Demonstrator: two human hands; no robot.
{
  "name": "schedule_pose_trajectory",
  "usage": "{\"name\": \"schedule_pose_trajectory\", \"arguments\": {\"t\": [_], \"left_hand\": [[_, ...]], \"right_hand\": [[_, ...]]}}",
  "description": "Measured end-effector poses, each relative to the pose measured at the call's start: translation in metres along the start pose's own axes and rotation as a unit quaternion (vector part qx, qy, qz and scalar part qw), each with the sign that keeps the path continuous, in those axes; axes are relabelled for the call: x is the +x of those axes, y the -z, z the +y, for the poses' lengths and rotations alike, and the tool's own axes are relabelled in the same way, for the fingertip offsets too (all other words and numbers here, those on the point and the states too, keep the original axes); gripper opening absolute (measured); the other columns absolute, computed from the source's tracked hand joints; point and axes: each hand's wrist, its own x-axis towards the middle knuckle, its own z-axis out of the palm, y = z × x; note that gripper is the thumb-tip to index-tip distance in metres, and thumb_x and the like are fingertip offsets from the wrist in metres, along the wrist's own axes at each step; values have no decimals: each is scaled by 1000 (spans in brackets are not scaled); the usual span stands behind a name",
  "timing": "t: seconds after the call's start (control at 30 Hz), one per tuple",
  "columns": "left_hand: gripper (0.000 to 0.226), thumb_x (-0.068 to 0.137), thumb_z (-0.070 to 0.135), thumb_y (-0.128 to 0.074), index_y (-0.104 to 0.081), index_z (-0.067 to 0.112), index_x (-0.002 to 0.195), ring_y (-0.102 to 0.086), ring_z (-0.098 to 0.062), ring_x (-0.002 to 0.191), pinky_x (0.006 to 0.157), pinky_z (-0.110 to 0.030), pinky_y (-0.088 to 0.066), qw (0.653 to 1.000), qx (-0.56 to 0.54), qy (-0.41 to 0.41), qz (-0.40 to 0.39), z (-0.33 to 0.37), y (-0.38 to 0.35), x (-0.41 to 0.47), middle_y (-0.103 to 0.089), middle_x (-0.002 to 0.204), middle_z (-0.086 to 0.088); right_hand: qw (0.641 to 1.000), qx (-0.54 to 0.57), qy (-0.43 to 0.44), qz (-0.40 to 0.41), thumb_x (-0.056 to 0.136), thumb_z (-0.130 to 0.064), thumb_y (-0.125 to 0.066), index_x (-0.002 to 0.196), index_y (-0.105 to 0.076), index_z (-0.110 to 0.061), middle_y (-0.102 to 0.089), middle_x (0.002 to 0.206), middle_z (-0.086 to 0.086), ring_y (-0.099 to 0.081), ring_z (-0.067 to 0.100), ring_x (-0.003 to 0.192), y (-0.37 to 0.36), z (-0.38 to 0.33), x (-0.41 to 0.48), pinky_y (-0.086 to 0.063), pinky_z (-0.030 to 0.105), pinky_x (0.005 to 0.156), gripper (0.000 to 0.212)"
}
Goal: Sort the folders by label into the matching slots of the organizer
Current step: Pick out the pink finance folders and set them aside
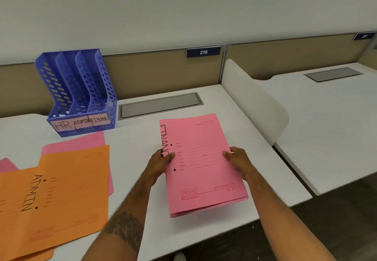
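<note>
pink FINANCE folder (201, 164) – grasped at both side edges | left grip (162, 159) + right grip (237, 158) clamped on it | above table (138, 144) – blue organizer (79, 93) far-left

A plain pale wall (183, 5) is filling the upper part of the view, evenly lit. Below it a tan partition panel (151, 70) is running along the back edge of a white desk (134, 138), carrying a blue number plate (203, 52) reading 216. A grey cable hatch (160, 105) is lying flush near the desk's back edge. A white rounded divider (255, 101) is standing along the desk's right edge, separating it from a neighbouring white desk (326, 122) with its own grey hatch (333, 74). Dark flooring (346, 220) is showing at the lower right corner.
</note>
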Motion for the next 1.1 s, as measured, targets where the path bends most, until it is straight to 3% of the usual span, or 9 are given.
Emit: {"name": "schedule_pose_trajectory", "arguments": {"t": [0.13, 0.3, 0.53, 0.7, 0.9, 1.03, 1.1], "left_hand": [[30, 96, 27, -61, -60, 21, 125, -71, -21, 99, 84, -42, -59, 1000, 14, 17, -14, -2, -25, 25, -71, 116, -1], [32, 93, 28, -63, -63, 22, 124, -69, -22, 102, 93, -50, -55, 998, 45, 47, -4, -11, -52, 43, -71, 117, 0], [36, 93, 29, -62, -62, 21, 128, -65, -25, 110, 100, -49, -50, 994, 75, 80, 26, -19, -91, 54, -69, 123, 0], [39, 90, 23, -65, -62, 16, 128, -65, -26, 109, 97, -44, -53, 993, 83, 77, 44, -16, -118, 64, -68, 121, -2], [73, 52, 59, -59, -63, 28, 118, -67, -25, 101, 90, -49, -57, 988, 97, 101, 68, -94, -125, 123, -66, 116, -2], [69, 55, 61, -61, -60, 31, 117, -66, -26, 104, 90, -50, -56, 985, 113, 107, 74, -86, -127, 121, -64, 119, -2], [67, 68, 56, -65, -54, 25, 127, -55, -29, 121, 101, -50, -48, 979, 161, 90, 81, -39, -127, 85, -54, 131, -4]], "right_hand": [[999, -24, -12, 34, 92, -24, -59, 127, -59, -13, -66, 118, 9, -66, 28, 98, 12, 11, 24, -54, 44, 90, 36], [996, -63, -32, 46, 95, -22, -55, 132, -56, -13, -64, 123, 10, -63, 28, 102, 26, 16, 41, -50, 32, 85, 37], [988, -141, -33, 43, 96, -14, -55, 139, -47, -9, -52, 139, 13, -53, 32, 121, 39, 26, 71, -42, 37, 101, 45], [978, -200, -37, 47, 96, -10, -54, 134, -50, -3, -54, 134, 18, -53, 34, 120, 50, 35, 87, -42, 38, 102, 40], [966, -248, -53, 50, 93, -12, -52, 130, -51, -4, -53, 129, 21, -55, 34, 112, 48, 49, 100, -49, 41, 97, 38], [952, -293, -59, 60, 94, -13, -49, 139, -38, -10, -42, 134, 19, -45, 34, 120, 43, 43, 95, -46, 41, 93, 46], [947, -311, -45, 72, 95, -19, -51, 145, -29, -13, -38, 138, 17, -40, 33, 125, 41, 40, 94, -44, 43, 96, 56]]}}
